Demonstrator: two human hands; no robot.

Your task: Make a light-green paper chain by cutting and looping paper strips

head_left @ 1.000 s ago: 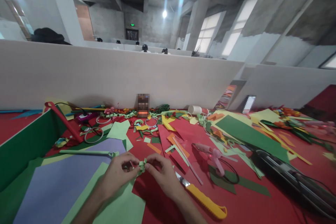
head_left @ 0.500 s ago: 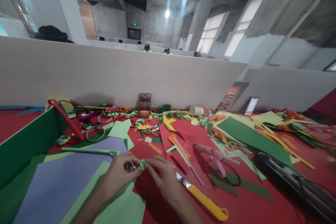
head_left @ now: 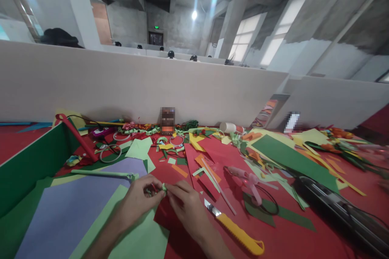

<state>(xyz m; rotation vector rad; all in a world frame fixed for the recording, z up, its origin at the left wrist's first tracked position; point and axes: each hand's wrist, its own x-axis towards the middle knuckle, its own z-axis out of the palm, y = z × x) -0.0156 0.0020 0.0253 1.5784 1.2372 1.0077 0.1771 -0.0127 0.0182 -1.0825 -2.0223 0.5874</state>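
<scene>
Low in the middle of the view, my left hand (head_left: 137,201) and my right hand (head_left: 186,204) meet fingertip to fingertip. Between them they pinch a small folded piece of light green paper (head_left: 164,188); most of it is hidden by the fingers. Under the hands lie a light green sheet (head_left: 142,238), a red sheet (head_left: 179,230) and a lilac sheet (head_left: 69,210). A yellow utility knife (head_left: 235,230) with its blade out lies just right of my right wrist.
The red table is strewn with coloured paper scraps, strips and rings. A pink glue gun (head_left: 247,180) with a black cord lies to the right, a dark green sheet (head_left: 291,160) beyond it. A green box wall (head_left: 27,166) stands at left. A grey partition (head_left: 136,85) closes the back.
My hands have drawn closer together over the green paper piece, and less of it shows now. The view has shifted only slightly.
</scene>
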